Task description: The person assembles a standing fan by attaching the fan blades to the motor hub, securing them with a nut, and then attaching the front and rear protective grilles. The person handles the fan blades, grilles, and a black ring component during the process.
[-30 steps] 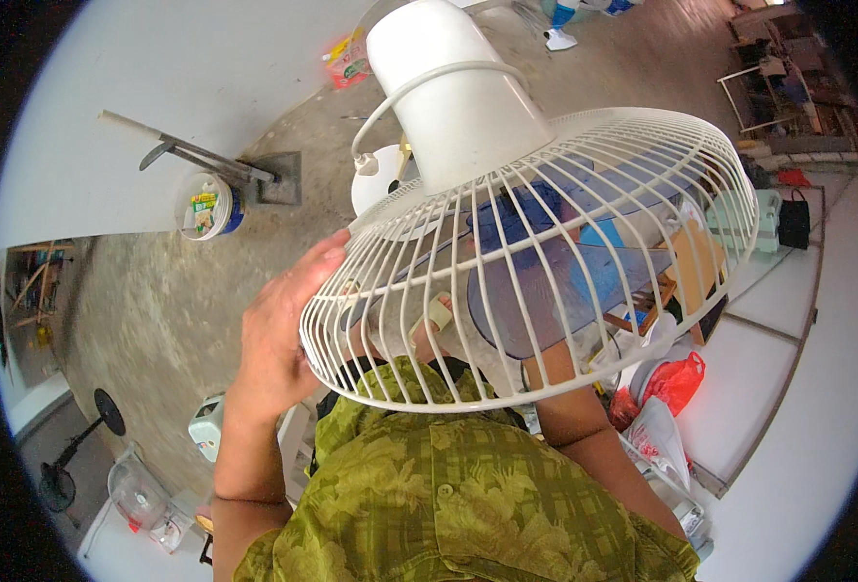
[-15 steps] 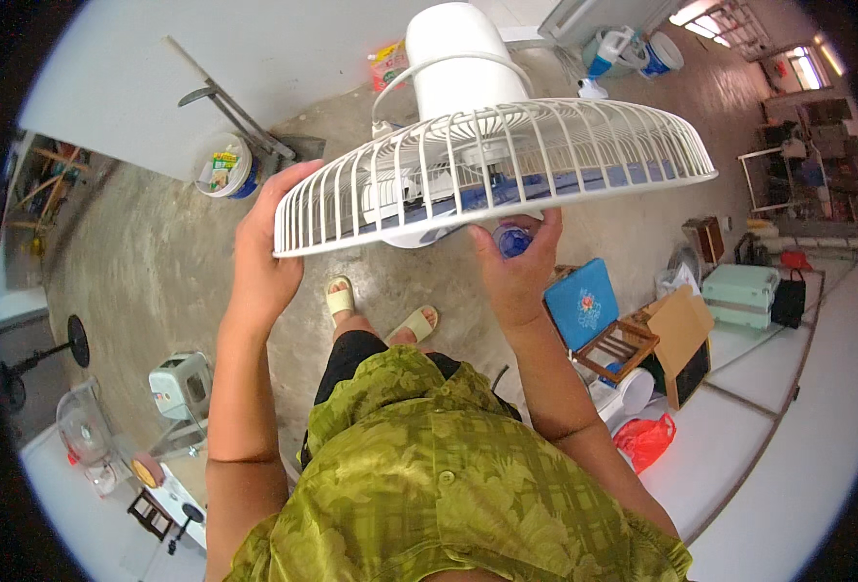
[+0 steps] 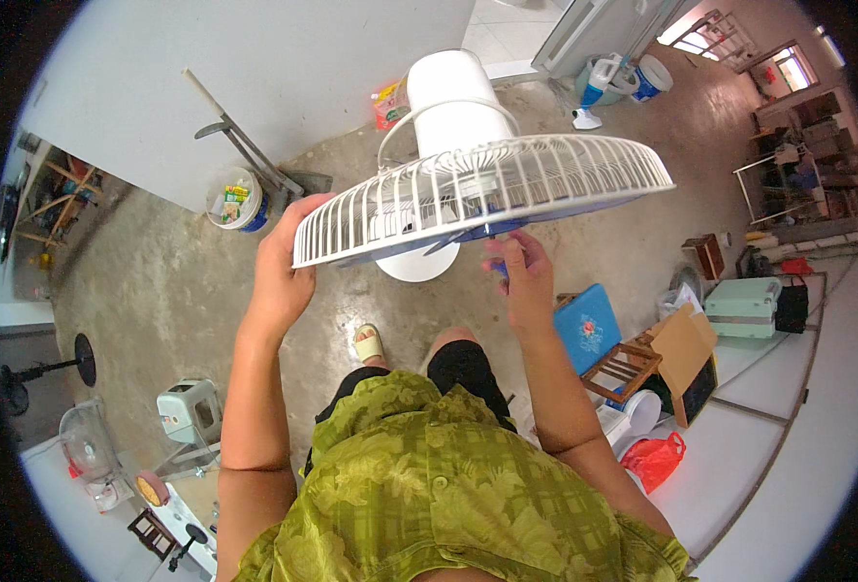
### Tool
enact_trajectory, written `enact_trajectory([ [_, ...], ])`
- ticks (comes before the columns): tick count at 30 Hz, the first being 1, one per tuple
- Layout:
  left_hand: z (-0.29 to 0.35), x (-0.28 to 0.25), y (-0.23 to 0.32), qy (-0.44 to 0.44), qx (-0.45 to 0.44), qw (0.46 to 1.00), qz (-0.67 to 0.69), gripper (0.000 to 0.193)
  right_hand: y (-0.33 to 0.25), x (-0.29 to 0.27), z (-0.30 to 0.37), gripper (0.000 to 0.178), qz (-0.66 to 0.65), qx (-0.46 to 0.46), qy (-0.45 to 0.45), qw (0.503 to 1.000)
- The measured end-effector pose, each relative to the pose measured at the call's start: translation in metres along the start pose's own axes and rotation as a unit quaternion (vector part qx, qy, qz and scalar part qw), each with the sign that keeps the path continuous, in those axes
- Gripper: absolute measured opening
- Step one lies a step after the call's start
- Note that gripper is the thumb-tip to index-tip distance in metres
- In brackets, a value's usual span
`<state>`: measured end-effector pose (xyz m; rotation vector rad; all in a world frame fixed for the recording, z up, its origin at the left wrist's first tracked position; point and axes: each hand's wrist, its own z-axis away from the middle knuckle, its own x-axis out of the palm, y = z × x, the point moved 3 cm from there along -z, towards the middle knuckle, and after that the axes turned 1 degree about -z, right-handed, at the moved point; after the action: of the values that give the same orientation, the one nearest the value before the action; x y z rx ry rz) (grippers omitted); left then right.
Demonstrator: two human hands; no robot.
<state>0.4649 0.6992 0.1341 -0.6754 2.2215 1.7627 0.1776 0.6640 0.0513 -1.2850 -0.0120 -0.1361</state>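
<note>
A white stand fan stands before me, its motor housing [image 3: 460,102] on the far side and its wire fan guard [image 3: 555,179] towards me. Blue blades [image 3: 536,206] show inside the guard. My left hand [image 3: 288,262] is closed round the guard's left rim. Below the hub, my right hand [image 3: 526,281] pinches a small blue knob [image 3: 500,270], mostly covered by the fingers. A thin metal shaft end [image 3: 491,231] sticks out just above these fingertips; whether they touch it I cannot tell. The round white base [image 3: 419,262] rests on the floor beneath the guard.
A bucket [image 3: 237,199] and a long-handled dustpan [image 3: 245,145] stand by the wall at far left. To the right are a blue-topped folding stool [image 3: 587,330], a cardboard box [image 3: 681,344] and a pale green case [image 3: 742,307]. A grey-white appliance [image 3: 189,410] sits at left.
The fan head has shifted slightly left and lower in view. My right hand has turned and closed its fingers round the blue knob. My left hand keeps its hold on the rim.
</note>
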Motion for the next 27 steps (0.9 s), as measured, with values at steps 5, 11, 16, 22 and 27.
enact_trajectory([
  [5, 0.000, 0.001, -0.003, 0.052, -0.075, 0.996, -0.023, 0.035, 0.002, -0.003, -0.014, 0.036, -0.135, 0.119, -0.111, 0.977],
  [11, 0.017, 0.008, -0.028, 0.174, -0.133, 0.976, 0.016, 0.030, 0.020, -0.013, -0.030, 0.027, -0.176, 0.265, -0.126, 0.940],
  [16, 0.029, 0.017, -0.018, 0.228, -0.199, 0.953, -0.010, 0.031, 0.014, -0.010, -0.036, 0.024, -0.224, 0.286, -0.308, 0.879],
  [22, 0.035, 0.013, -0.034, 0.109, -0.138, 0.923, -0.343, 0.031, -0.004, -0.007, -0.041, 0.018, -0.202, 0.338, -0.272, 0.878],
  [27, 0.039, 0.008, -0.051, 0.081, -0.097, 0.911, -0.393, 0.027, 0.013, -0.005, -0.043, 0.038, -0.169, 0.271, -0.275, 0.907],
])
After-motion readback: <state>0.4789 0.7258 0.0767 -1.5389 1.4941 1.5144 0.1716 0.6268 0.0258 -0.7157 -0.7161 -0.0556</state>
